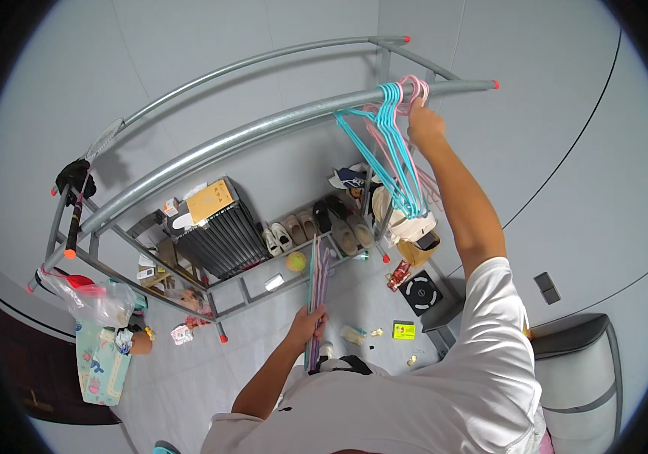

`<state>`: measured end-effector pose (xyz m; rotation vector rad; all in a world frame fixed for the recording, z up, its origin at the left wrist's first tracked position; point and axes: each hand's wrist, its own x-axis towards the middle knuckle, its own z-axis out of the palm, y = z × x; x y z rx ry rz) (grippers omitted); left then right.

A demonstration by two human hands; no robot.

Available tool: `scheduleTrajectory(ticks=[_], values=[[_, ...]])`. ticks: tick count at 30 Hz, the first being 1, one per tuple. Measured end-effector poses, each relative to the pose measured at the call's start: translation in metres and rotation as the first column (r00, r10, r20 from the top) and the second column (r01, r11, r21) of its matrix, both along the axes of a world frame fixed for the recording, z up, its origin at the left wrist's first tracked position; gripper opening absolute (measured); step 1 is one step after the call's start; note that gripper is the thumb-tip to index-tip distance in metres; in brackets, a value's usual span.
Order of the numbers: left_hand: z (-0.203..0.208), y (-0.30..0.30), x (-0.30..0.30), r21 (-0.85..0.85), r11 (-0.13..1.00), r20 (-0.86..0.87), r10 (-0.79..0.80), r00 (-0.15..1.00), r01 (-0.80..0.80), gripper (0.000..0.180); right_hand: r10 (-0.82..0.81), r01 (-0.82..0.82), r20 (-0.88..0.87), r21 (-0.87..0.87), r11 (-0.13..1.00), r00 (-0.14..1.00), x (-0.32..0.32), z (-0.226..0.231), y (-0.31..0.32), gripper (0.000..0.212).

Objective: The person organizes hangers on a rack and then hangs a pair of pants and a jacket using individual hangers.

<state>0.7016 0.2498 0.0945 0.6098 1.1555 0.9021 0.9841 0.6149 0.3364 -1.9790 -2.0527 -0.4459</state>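
Note:
My right hand point(426, 125) is raised to the front rail at the upper right, its fingers closed at the pink hangers point(415, 85) just below their hooks. Beside them, several turquoise hangers point(393, 136) hang from the same rail, bunched together and overlapping the pink ones. Low in front of my body, my left hand point(307, 325) is wrapped round a slim bundle of purple and teal hangers point(319, 276), seen edge-on and pointing away from me. The hooks of that bundle cannot be made out.
The metal clothes rack point(248, 144) spans the view, with a racket point(82, 200) on its left end. Shoes point(301, 225) and a black ribbed case point(225, 238) stand on the lower shelf. A tennis ball point(296, 262), a yellow-green box point(404, 330) and a black fan-like box point(421, 293) lie lower down.

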Motion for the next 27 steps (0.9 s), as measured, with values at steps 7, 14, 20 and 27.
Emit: scheduleTrajectory(ticks=[7,14,20,27], values=[[-0.012,0.004,-0.002,-0.004,0.996,0.03,-0.09,0.995,0.09,0.027,0.094,-0.12,0.193,0.131,0.984,0.977,0.025,-0.041,0.003,0.032],[-0.015,0.002,-0.005,-0.001,0.997,0.021,-0.073,0.997,0.073,0.026,0.282,-0.216,-0.192,0.304,0.928,0.94,-0.019,-0.039,-0.063,0.042],[-0.003,-0.003,-0.005,-0.002,0.999,0.026,-0.046,0.999,0.047,0.026,0.222,-0.181,-0.167,0.234,0.955,0.961,0.004,-0.065,-0.045,0.052],[-0.005,-0.007,-0.008,-0.039,0.999,0.011,-0.028,1.0,0.029,0.023,0.311,-0.387,-0.735,0.072,0.919,0.603,-0.023,-0.077,-0.042,0.051]])
